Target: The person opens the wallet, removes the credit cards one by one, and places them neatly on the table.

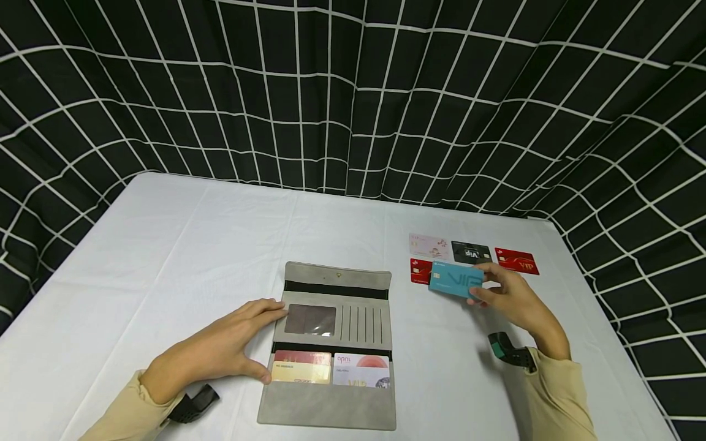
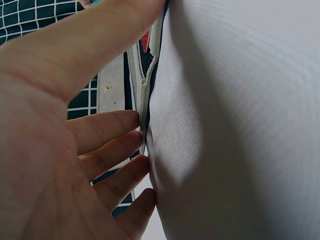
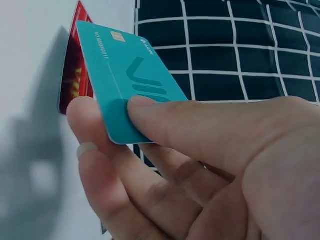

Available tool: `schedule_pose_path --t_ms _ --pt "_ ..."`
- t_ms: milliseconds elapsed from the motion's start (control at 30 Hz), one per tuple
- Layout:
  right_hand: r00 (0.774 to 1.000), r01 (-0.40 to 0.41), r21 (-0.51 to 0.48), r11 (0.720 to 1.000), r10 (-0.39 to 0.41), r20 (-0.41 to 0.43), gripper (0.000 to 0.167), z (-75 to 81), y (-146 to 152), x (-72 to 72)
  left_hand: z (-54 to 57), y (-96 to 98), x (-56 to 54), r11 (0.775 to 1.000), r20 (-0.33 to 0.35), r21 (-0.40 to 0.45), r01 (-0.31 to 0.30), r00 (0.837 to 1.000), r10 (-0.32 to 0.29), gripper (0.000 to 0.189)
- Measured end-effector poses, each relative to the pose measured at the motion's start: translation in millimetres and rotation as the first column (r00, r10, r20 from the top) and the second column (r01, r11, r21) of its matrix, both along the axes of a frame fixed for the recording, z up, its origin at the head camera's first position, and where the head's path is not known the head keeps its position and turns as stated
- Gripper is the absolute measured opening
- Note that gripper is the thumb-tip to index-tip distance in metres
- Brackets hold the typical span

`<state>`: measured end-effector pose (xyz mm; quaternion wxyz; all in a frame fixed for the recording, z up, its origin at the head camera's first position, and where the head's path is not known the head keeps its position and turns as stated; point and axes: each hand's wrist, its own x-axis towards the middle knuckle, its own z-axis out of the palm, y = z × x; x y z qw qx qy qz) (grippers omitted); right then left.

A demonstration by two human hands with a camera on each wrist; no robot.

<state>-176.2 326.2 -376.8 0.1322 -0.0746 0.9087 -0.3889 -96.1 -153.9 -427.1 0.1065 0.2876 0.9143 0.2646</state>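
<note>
A teal VIP card [image 1: 455,278] is pinched between the thumb and fingers of my right hand [image 1: 510,297], over the right part of the table. In the right wrist view the thumb [image 3: 165,117] presses on the card's face. A red card [image 1: 419,271] lies partly hidden behind it. My left hand [image 1: 220,346] rests along the left edge of an unfolded grey wallet [image 1: 325,407], fingers and thumb touching that edge. In its lower pocket, a gold card [image 1: 300,372] overlaps a dark red one on the left; a pale VIP card [image 1: 361,376] overlaps a white-and-pink one on the right.
Behind the teal card lie a pale pink card [image 1: 429,246], a black VIP card [image 1: 471,252] and a red VIP card [image 1: 516,261]. The wallet's middle panel has a clear window [image 1: 311,320] and several narrow slots [image 1: 361,323]. A black gridded curtain [image 1: 331,92] borders the white table [image 1: 231,233].
</note>
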Motion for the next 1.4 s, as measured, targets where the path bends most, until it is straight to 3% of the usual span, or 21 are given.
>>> schedule_pose_path --t_ms 600,1033,1400 --pt "0.994 0.104 -0.021 0.994 -0.105 -0.023 0.056 -9.2 25 -3.9 -1.4 -0.1 0.3 1.0 -0.002 -0.005 -0.005 1.0 0.005 0.106" --pt "0.968 0.205 -0.027 0.978 -0.207 -0.138 0.053 -21.6 41 -5.7 0.2 -0.3 0.1 1.0 0.0 -0.001 0.0 1.0 0.0 0.107" --pt "0.948 0.31 0.051 0.949 -0.305 -0.087 0.059 -24.7 43 -4.9 -0.3 -0.5 -0.1 1.0 -0.006 -0.004 0.003 1.0 -0.003 0.107"
